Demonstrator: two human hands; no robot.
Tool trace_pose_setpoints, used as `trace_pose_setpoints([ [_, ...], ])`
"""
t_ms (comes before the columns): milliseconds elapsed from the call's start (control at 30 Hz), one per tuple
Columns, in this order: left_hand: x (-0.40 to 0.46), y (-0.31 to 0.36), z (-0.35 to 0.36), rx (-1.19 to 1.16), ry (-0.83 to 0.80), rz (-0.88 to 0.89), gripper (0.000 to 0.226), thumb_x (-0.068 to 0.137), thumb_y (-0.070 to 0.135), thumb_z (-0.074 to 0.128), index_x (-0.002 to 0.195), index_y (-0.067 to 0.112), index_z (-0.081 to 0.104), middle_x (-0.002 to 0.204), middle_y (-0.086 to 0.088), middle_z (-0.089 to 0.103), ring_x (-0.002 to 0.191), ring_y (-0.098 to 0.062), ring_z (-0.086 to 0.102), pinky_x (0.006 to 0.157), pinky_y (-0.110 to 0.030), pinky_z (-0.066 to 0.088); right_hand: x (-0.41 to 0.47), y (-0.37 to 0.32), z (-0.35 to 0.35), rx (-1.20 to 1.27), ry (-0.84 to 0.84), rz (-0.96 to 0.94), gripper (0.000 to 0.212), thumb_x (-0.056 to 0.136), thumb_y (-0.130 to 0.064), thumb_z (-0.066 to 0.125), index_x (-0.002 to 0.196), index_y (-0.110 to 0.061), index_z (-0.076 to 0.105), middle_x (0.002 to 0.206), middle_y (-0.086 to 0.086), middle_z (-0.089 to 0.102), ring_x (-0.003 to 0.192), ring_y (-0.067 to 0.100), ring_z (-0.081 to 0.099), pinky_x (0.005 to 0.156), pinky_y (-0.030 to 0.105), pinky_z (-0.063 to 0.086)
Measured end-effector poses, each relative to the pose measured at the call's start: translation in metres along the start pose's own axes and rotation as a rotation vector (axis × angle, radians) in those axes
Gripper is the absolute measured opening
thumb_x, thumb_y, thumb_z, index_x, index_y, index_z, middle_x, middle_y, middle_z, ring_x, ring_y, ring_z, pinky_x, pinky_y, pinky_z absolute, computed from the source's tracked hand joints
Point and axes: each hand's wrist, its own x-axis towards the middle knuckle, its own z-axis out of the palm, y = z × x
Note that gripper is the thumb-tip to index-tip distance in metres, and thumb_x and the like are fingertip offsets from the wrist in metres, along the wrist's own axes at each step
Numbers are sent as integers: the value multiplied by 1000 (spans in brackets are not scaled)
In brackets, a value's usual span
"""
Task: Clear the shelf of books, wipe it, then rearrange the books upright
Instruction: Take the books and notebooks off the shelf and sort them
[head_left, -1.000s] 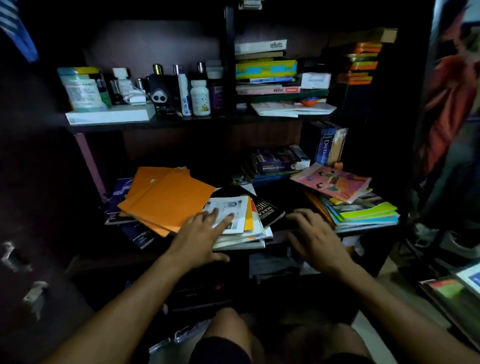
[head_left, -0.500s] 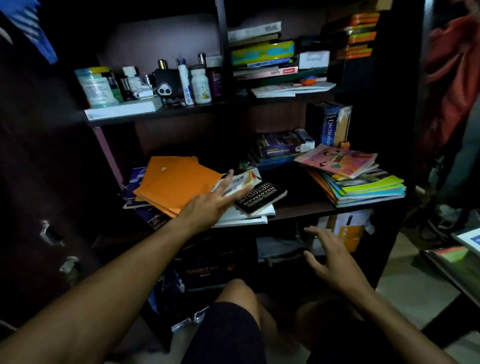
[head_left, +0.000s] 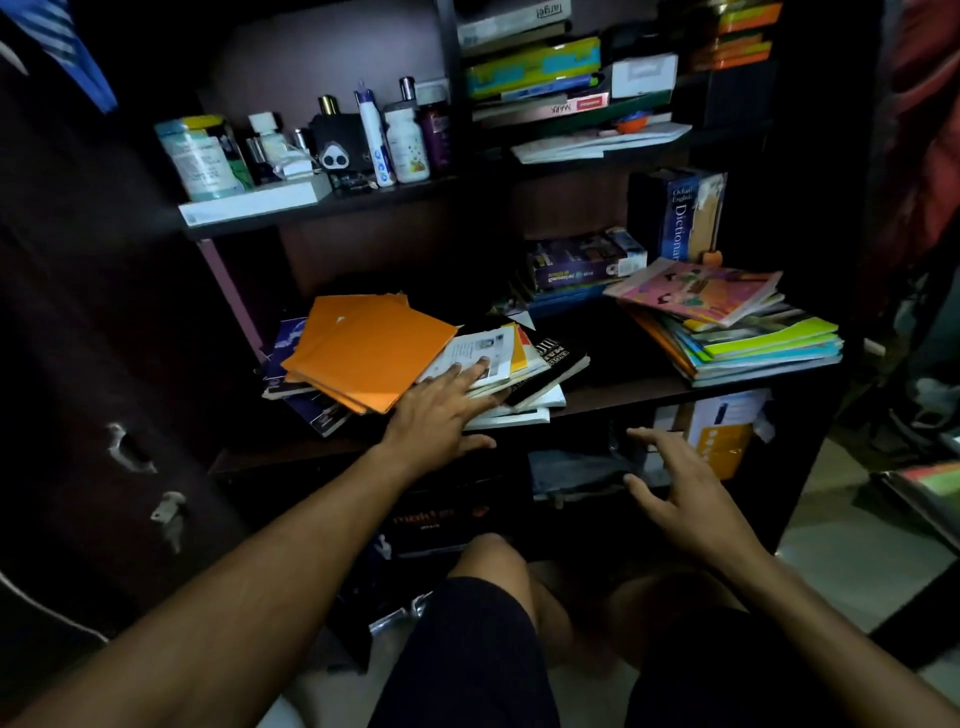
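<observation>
The person crouches in front of a dark shelf (head_left: 613, 400) crowded with books lying flat. The left hand (head_left: 441, 410) lies flat on the front edge of a loose pile of books (head_left: 519, 374) in the middle of the shelf, fingers straight and spread, fingertips on a white printed sheet (head_left: 480, 353) at the top of that pile, thumb stretched out along the shelf's front edge. It presses rather than grips. The pile's long sides run slantwise, from the near left toward the far right, and a black book (head_left: 556, 364) in it juts out to the right. Overlapping the pile's left side lie orange folders (head_left: 363, 348), fanned, their long edges running slantwise too, corners pointing toward the back of the shelf.

The right hand (head_left: 685, 493) hangs in the air below the shelf's front edge, fingers loosely spread and slightly bent, holding nothing, in front of the lower compartment.

At the right end of the shelf sits another flat stack (head_left: 753, 343) topped by a pink book (head_left: 696, 288), long axis running left to right. Behind it a blue dictionary (head_left: 680, 218) stands upright, spine facing out, beside a low stack of books (head_left: 582, 260) lying flat. The shelf above carries bottles (head_left: 405, 135) and jars
</observation>
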Motion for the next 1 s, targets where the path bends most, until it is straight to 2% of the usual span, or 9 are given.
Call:
trace_pose_setpoints([
  [133,2,-7,-9,-43,-3,-1,63,86,75,54,144,52,45,166,18,16,141,-16,42,76,-29,42,-5,-5,1,-8,-20,3,50,93,-24,69,139,-25,50,136,-6,51,125,8,47,94,23,36],
  [267,18,-42,-31,-101,-18,44,52,95,61,53,144,59,37,162,17,27,110,-17,60,60,-24,36,-11,-5,-3,-34,-49,-1,51,94,-27,68,141,-27,47,137,-9,48,124,3,43,94,23,36],
  [367,26,-64,-45,-199,112,-65,48,101,40,56,145,53,42,152,11,42,106,-23,62,68,-29,48,-9,-1,-4,-32,-54,-1,52,94,-28,68,141,-29,47,139,-8,49,128,9,46,96,26,39],
  [433,27,-68,-49,-255,74,-32,54,101,38,55,147,56,35,154,8,39,111,-22,59,75,-34,54,-6,0,-3,-38,-57,-2,52,94,-28,68,141,-30,47,139,-8,49,129,11,47,96,26,40],
  [533,21,-63,-44,-122,-134,191,66,94,60,56,150,60,20,167,7,16,134,-20,45,93,-36,51,-4,1,1,-67,-80,-15,53,94,-29,68,142,-30,46,139,-7,51,129,12,47,96,25,39],
  [633,14,-58,-30,-79,-132,211,80,87,71,58,151,60,13,169,11,5,145,-21,34,99,-35,45,-5,3,7,-73,-109,-49,54,93,-32,67,143,-31,45,139,-8,52,129,12,48,101,29,42],
  [767,26,-60,-34,-194,-181,184,89,82,66,68,150,64,11,168,10,11,145,-22,33,92,-32,41,-7,3,10,-79,-126,-63,56,93,-34,66,144,-31,44,139,-10,51,129,11,48,105,33,43],
  [867,40,-66,-41,-252,-265,239,81,89,52,70,151,59,19,167,3,18,145,-22,32,100,-32,37,-9,2,9,-78,-128,-54,56,94,-34,66,144,-32,43,139,-10,51,128,10,48,106,31,42],
  [1000,47,-80,-47,-271,-145,274,64,98,34,60,153,49,31,146,-5,47,122,-23,51,93,-32,41,-10,-3,6,-64,-118,-64,54,95,-33,66,144,-33,44,138,-11,51,127,8,48,101,25,40],
])
